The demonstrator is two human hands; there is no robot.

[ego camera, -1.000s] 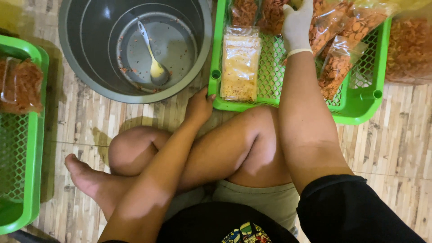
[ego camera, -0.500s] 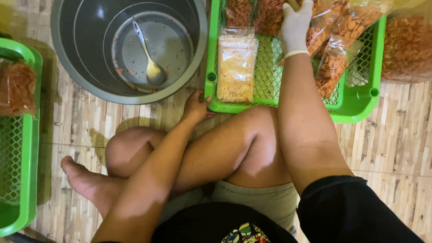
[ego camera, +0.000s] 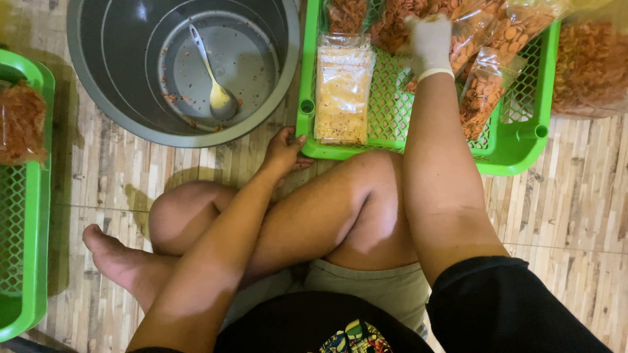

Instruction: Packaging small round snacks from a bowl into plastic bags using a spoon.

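Observation:
My left hand lies at the near left corner of a green mesh basket, with the fingers curled against its rim. My right hand wears a white glove. It reaches into the basket and closes on a clear bag of orange snacks. A flat bag of yellow snacks lies in the basket's left part. More orange snack bags crowd the basket's far side. My crossed bare legs are just in front of the basket.
A grey round basin with a pale spoon and crumbs inside stands to the left of the basket. Another green basket holding a reddish bag is at the far left. A big orange snack bag lies at the right edge. The floor is wooden.
The view has shifted slightly. Both hands keep their places at the basket.

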